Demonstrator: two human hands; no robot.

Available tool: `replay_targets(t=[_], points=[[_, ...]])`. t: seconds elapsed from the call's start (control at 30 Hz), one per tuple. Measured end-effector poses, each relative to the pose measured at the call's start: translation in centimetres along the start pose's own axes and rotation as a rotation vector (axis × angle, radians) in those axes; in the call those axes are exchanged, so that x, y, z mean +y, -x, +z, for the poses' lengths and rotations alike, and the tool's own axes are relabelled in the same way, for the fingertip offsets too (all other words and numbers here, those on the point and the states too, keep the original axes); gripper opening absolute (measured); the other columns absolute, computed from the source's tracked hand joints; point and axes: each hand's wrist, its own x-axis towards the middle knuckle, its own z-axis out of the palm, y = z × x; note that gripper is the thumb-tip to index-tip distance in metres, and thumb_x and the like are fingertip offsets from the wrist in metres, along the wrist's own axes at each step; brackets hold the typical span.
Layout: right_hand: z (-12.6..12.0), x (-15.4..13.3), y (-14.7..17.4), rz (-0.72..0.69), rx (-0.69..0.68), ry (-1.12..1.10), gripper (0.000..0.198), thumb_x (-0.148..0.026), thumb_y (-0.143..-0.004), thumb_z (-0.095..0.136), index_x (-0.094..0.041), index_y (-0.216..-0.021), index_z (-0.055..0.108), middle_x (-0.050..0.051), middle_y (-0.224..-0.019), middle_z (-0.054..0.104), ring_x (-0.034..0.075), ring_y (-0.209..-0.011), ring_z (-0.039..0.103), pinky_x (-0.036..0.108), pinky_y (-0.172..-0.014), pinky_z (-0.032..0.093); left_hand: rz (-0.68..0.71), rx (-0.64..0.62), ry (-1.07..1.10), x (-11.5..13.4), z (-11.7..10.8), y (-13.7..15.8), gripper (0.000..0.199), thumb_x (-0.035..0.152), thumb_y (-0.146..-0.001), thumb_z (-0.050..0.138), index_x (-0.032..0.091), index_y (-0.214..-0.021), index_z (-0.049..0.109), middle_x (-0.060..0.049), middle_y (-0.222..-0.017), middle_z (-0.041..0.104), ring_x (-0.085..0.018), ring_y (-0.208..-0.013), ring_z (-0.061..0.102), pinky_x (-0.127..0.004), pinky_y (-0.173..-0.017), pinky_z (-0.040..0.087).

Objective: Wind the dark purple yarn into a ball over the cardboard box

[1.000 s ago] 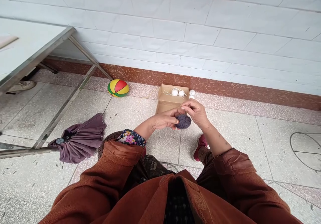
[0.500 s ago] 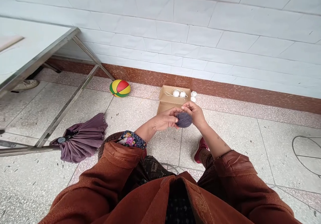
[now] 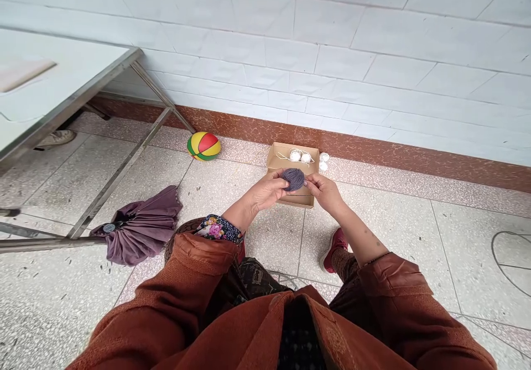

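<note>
My left hand (image 3: 265, 191) is closed around a ball of dark grey-purple yarn (image 3: 293, 179), thumb on its near side. At the ball's right edge, the thumb and fingers of my right hand (image 3: 324, 189) are pinched together. A thin dark strand runs below the ball between the two hands, and its end in the right fingers is too small to make out clearly. Beneath the hands an open cardboard box (image 3: 276, 162) sits on the floor, partly hidden by them. Inside it lie white balls of yarn (image 3: 295, 155) with loose ends.
More small white balls (image 3: 323, 162) lie right of the box by the wall. Leftward are a coloured ball (image 3: 203, 146), a folded purple umbrella (image 3: 141, 232) and a metal-framed table (image 3: 83, 55). A wire ring (image 3: 498, 259) is on the floor at right. Someone's shoe (image 3: 58, 137) shows under the table.
The yarn ball has moved up and left in my left hand. My right hand has shifted from above the ball down to its right side, uncovering more of the box.
</note>
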Motion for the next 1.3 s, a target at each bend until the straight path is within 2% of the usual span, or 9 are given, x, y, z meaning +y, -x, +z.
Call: replay_targets(t=[0.23,0.5,0.67,0.77,0.87,0.93,1.03,1.13,1.3], points=[[-1.1,-2.3,1.2,-0.181,-0.278,-0.068,0.027,-0.046,-0.097,0.066,-0.022,-0.089,0.074,0.002,-0.082,0.07,0.015,-0.071,0.06,0.028,-0.068,0.048,0.123,0.253,-0.515,-0.1,0.2,-0.6,0.048,0.02,-0.061,0.073,0.016,-0.109,0.069,-0.006,-0.105,0.07,-0.023,-0.099,0.064,-0.04,-0.098,0.049],[-2.2,-2.9,0.5,-0.218,-0.153,-0.203,0.027,-0.048,-0.097,0.071,-0.023,-0.088,0.076,0.002,-0.082,0.07,0.016,-0.075,0.062,0.031,-0.074,0.05,0.101,-0.032,-0.874,-0.4,1.9,0.1,0.048,0.027,-0.066,0.073,0.016,-0.113,0.07,-0.008,-0.11,0.071,-0.029,-0.107,0.064,-0.044,-0.099,0.05],[-1.9,-2.4,0.0,-0.219,-0.103,-0.18,0.029,-0.053,-0.093,0.075,-0.026,-0.083,0.079,0.002,-0.082,0.068,0.018,-0.078,0.063,0.034,-0.079,0.052,0.099,-0.217,-0.69,-1.0,2.9,0.1,0.061,0.022,-0.067,0.07,0.016,-0.128,0.065,-0.009,-0.12,0.069,-0.027,-0.11,0.063,-0.041,-0.096,0.049],[-1.7,-2.1,-0.2,-0.153,-0.106,-0.208,0.031,-0.056,-0.091,0.075,-0.026,-0.083,0.08,0.003,-0.084,0.069,0.018,-0.081,0.063,0.035,-0.082,0.052,0.1,-0.218,-0.508,-1.7,2.9,0.1,0.095,0.017,-0.066,0.072,0.022,-0.155,0.041,-0.012,-0.134,0.063,-0.025,-0.111,0.063,-0.038,-0.092,0.05],[-1.7,-1.6,-0.3,-0.032,-0.105,-0.26,0.033,-0.057,-0.088,0.076,-0.024,-0.081,0.076,0.002,-0.083,0.069,0.018,-0.081,0.062,0.034,-0.082,0.051,0.012,-0.239,-0.351,-2.0,2.7,0.5,0.114,0.016,-0.07,0.074,0.028,-0.167,0.015,-0.01,-0.122,0.066,-0.02,-0.094,0.065,-0.034,-0.081,0.05],[-1.6,-1.1,-0.4,0.059,-0.136,-0.292,0.035,-0.057,-0.085,0.077,-0.022,-0.079,0.072,0.001,-0.08,0.067,0.017,-0.076,0.06,0.033,-0.077,0.05,-0.031,-0.259,-0.277,-1.8,2.5,0.8,0.117,0.017,-0.071,0.076,0.031,-0.168,0.011,-0.007,-0.113,0.067,-0.017,-0.087,0.065,-0.031,-0.077,0.05],[-1.5,-0.2,-0.5,0.136,-0.17,-0.292,0.035,-0.055,-0.086,0.072,-0.022,-0.079,0.066,0.0,-0.077,0.065,0.016,-0.072,0.056,0.031,-0.07,0.047,-0.04,-0.25,-0.138,-1.1,2.3,1.2,0.104,0.019,-0.072,0.08,0.034,-0.162,0.031,-0.007,-0.116,0.067,-0.016,-0.089,0.065,-0.029,-0.074,0.051],[-1.4,0.3,-0.5,0.13,-0.136,-0.202,0.033,-0.053,-0.088,0.068,-0.022,-0.078,0.064,-0.001,-0.073,0.062,0.017,-0.069,0.053,0.03,-0.068,0.044,-0.029,-0.17,-0.013,-0.4,1.9,1.0,0.072,0.019,-0.068,0.082,0.025,-0.137,0.06,-0.009,-0.12,0.067,-0.016,-0.092,0.065,-0.027,-0.075,0.053],[-0.9,-0.3,0.1,-0.022,-0.131,-0.099,0.026,-0.046,-0.095,0.063,-0.023,-0.084,0.069,0.002,-0.083,0.069,0.02,-0.081,0.062,0.033,-0.079,0.049,0.012,0.026,0.092,-0.1,0.9,0.2,0.05,0.016,-0.064,0.08,0.019,-0.112,0.067,-0.006,-0.111,0.068,-0.015,-0.093,0.064,-0.027,-0.078,0.053]])
